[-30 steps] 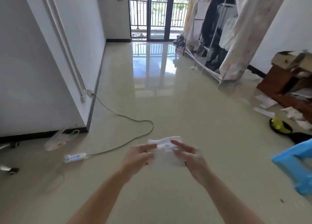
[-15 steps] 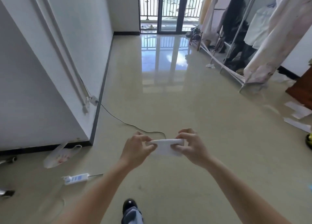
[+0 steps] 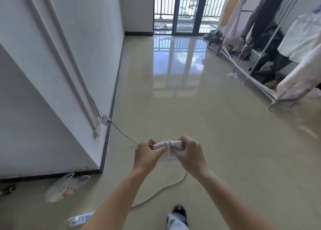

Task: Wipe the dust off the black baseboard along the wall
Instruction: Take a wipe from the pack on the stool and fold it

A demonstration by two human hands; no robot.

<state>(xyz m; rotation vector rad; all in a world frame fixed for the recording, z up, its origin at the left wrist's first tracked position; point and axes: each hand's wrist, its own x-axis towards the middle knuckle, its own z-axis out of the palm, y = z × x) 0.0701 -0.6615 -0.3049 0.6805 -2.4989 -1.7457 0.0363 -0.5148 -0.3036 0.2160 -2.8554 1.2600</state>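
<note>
A folded white cloth (image 3: 167, 147) hangs between my two hands in front of me, above the floor. My left hand (image 3: 147, 153) pinches its left end with thumb and curled fingers. My right hand (image 3: 190, 151) grips its right end with fingers curled round it. The black baseboard (image 3: 113, 97) runs along the foot of the white wall at my left, from the near corner away to the balcony door. A second stretch of black baseboard (image 3: 52, 175) runs left from that corner. Both hands are well clear of the baseboard, to its right.
A grey cable (image 3: 125, 136) leaves a wall socket (image 3: 105, 120) and loops over the glossy floor to a power strip (image 3: 80, 219). A plastic bag (image 3: 64, 186) lies by the corner. A clothes rack (image 3: 271, 44) with hanging garments stands at the right. My shoe (image 3: 178, 212) shows below.
I have walked forward toward the wall corner. The cloth went from spread open to folded small and bunched between both hands.
</note>
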